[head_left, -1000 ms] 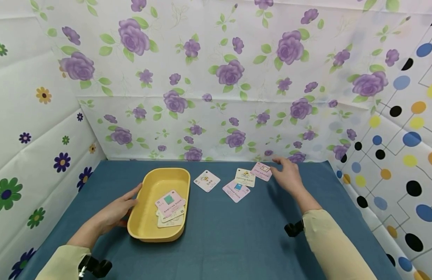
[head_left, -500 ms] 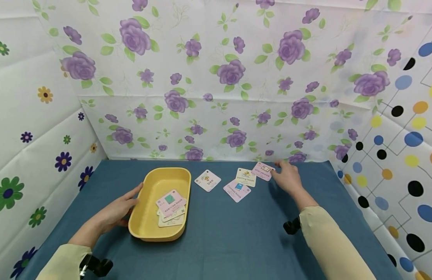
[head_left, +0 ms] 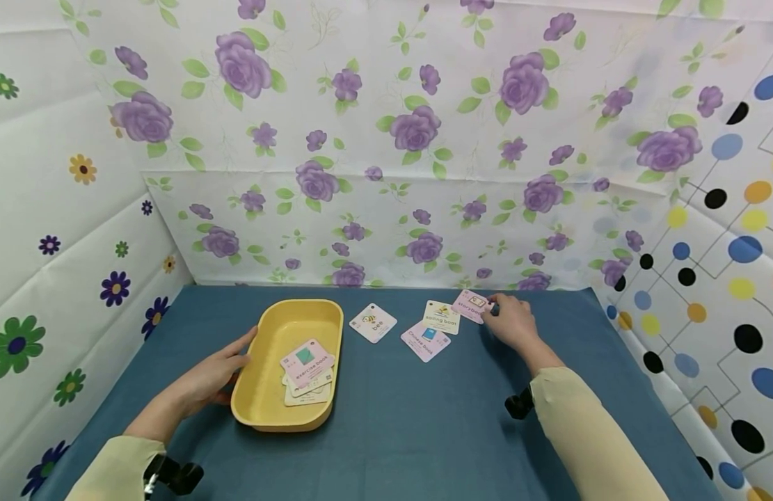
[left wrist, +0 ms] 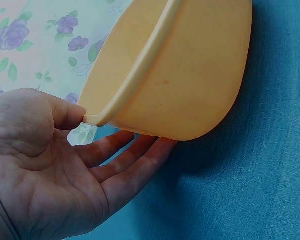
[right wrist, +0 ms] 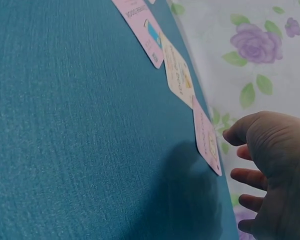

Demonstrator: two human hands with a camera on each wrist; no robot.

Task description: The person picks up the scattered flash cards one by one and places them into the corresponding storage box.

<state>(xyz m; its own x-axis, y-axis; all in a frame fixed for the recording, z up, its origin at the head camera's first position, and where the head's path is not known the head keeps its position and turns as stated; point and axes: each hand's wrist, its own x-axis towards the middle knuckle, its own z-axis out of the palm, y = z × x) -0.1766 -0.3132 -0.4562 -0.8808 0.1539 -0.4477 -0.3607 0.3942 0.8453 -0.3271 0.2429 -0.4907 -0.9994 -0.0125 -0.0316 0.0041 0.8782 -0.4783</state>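
Note:
My left hand (head_left: 211, 372) grips the left side of a yellow plastic tray (head_left: 257, 390); in the left wrist view the thumb is on its rim and the other fingers touch the outer wall. Several cards lie in the tray, with a pink "exercise book" card (head_left: 307, 363) on top. At the back of the table, my right hand (head_left: 511, 321) is at the right edge of a pink "storybook" card (head_left: 469, 304). In the right wrist view its fingers are loosely bent with nothing between them. The card lies flat and overlaps a cream "sailing boat" card (head_left: 441, 319).
A pink "Chinese book" card (head_left: 422, 344) lies in front of the sailing boat card. Between the tray and these cards is a white "bee" card (head_left: 373, 322). A purple-flowered sheet (head_left: 373, 223) rises behind the blue tablecloth (head_left: 411, 431), with patterned sheets at both sides.
My right hand has come slightly lower and closer to the storybook card, its fingers drawing in. The left hand keeps its hold on the tray, and the cards lie as before.

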